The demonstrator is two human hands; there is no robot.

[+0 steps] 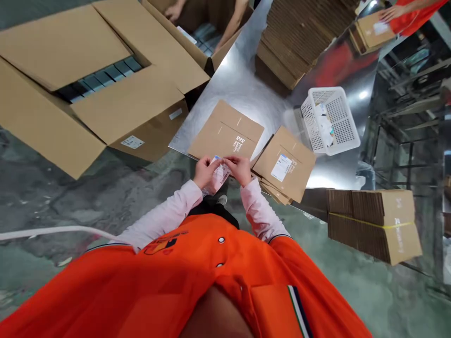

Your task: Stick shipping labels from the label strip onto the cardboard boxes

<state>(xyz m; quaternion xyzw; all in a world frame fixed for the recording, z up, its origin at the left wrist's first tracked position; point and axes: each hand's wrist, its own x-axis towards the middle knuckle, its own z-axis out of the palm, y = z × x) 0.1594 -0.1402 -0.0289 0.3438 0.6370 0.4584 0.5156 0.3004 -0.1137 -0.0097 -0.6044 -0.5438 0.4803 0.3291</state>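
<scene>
Both of my hands pinch a printed label sheet at the near edge of the metal table. My left hand grips its left side, thumb on top. At its upper right, the fingers of my right hand are closed on the same sheet. Just beyond my hands lies a flat folded cardboard box with white print. To the right, another flat cardboard box bears a white shipping label and rests on several more flat boxes.
A white plastic basket holding papers stands on the metal table. Behind is a tall stack of flat cardboard. Large open cartons stand at the left. A strapped cardboard bundle is at the right. Co-workers' hands show at the back.
</scene>
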